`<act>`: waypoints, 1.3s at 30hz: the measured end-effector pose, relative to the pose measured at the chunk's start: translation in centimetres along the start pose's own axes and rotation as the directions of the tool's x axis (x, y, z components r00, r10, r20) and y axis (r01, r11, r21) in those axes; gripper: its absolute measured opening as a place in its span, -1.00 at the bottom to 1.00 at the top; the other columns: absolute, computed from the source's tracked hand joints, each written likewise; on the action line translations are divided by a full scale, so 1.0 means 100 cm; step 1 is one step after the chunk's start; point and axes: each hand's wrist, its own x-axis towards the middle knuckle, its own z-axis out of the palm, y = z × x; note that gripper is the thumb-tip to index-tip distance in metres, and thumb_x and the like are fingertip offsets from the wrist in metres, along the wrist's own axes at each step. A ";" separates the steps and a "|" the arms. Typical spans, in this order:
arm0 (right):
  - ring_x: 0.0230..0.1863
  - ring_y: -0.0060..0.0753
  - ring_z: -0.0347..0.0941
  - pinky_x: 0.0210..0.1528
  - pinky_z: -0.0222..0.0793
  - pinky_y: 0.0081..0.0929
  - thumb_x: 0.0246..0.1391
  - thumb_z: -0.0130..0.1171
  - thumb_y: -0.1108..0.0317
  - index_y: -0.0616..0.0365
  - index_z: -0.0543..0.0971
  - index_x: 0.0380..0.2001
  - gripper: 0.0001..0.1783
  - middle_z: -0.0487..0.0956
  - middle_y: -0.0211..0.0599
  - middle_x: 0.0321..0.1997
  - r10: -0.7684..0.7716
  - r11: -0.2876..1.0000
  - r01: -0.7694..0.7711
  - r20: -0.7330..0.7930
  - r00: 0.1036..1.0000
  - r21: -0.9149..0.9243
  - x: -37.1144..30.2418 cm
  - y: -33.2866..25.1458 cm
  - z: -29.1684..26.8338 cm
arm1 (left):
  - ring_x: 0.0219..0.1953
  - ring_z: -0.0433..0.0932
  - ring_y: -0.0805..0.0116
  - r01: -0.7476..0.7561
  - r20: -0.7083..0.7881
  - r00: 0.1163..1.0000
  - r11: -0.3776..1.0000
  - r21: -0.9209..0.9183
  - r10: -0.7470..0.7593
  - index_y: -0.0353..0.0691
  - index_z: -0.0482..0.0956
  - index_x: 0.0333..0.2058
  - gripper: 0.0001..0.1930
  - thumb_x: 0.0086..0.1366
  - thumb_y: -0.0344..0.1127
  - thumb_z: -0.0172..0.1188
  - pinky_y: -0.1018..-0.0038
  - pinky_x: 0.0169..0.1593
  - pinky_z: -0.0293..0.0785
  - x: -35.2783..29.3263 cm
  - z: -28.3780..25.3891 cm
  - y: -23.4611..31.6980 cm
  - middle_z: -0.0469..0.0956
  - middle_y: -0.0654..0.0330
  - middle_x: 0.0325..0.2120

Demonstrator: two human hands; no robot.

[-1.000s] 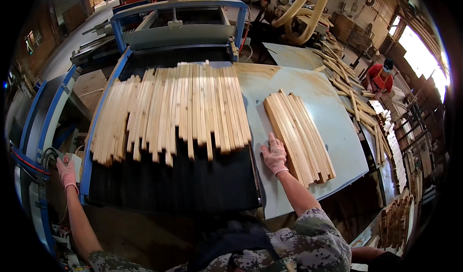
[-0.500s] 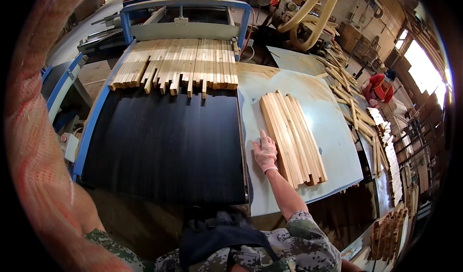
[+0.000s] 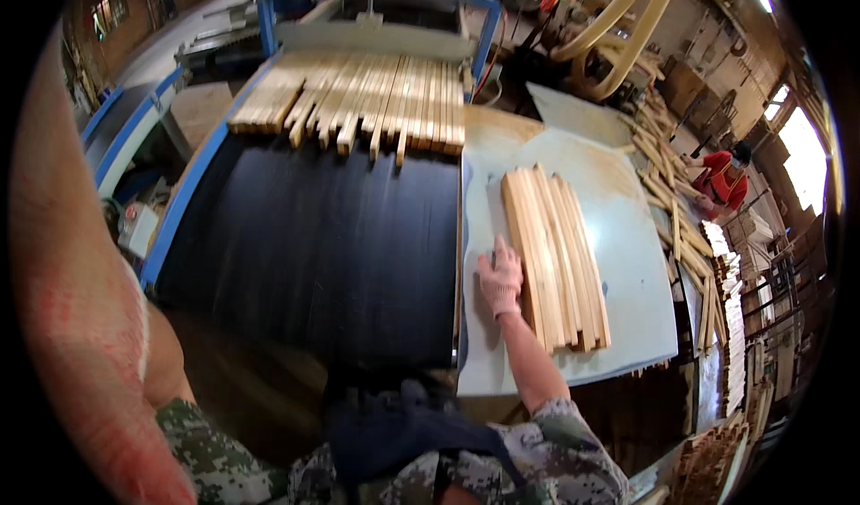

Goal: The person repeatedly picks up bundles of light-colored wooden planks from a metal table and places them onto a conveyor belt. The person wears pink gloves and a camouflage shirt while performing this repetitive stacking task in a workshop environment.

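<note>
Slats (image 3: 557,259) beside right hand (image 3: 502,278) point away.

A cluttered workshop: bright windows (image 3: 800,151) glare at right, curved ducts (image 3: 627,21) hang upper centre, floor in shadow.

A woodworking shop: left of the gloved right hand (image 3: 501,277) runs a blue-framed belt (image 3: 331,245) carrying slats (image 3: 358,102); beyond it hang dust hoses (image 3: 618,21), and wood stacks (image 3: 717,272) lie to its right.
</note>
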 end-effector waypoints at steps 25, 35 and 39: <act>0.32 0.26 0.44 0.42 0.34 0.09 0.22 0.35 0.22 0.14 0.45 0.44 -0.26 0.57 0.13 0.30 0.010 0.999 -0.011 0.032 0.999 0.034 -0.035 0.006 0.000 | 0.49 0.34 0.05 0.264 -0.124 0.937 0.896 -0.357 -0.326 -0.27 0.41 0.42 -0.32 0.34 -0.34 0.33 0.12 0.58 0.19 -0.098 0.048 0.003 0.41 -0.08 0.42; 0.31 0.22 0.45 0.42 0.36 0.03 0.24 0.37 0.15 0.10 0.44 0.47 -0.23 0.59 0.05 0.26 0.026 0.999 -0.025 0.053 0.998 -0.028 -0.010 -0.002 -0.004 | 0.47 0.38 0.04 -0.385 -0.236 0.920 0.607 -0.695 0.313 -0.29 0.45 0.38 -0.32 0.29 -0.34 0.38 0.12 0.56 0.22 -0.028 0.029 0.165 0.44 -0.09 0.38; 0.32 0.22 0.45 0.43 0.35 0.04 0.23 0.39 0.15 0.07 0.46 0.47 -0.23 0.59 0.05 0.28 0.045 0.999 -0.045 0.048 0.998 -0.009 -0.011 0.001 0.004 | 0.46 0.39 0.04 -0.440 -0.279 0.894 0.568 -0.695 0.352 -0.29 0.47 0.37 -0.31 0.27 -0.34 0.40 0.11 0.56 0.23 -0.027 0.029 0.168 0.46 -0.09 0.37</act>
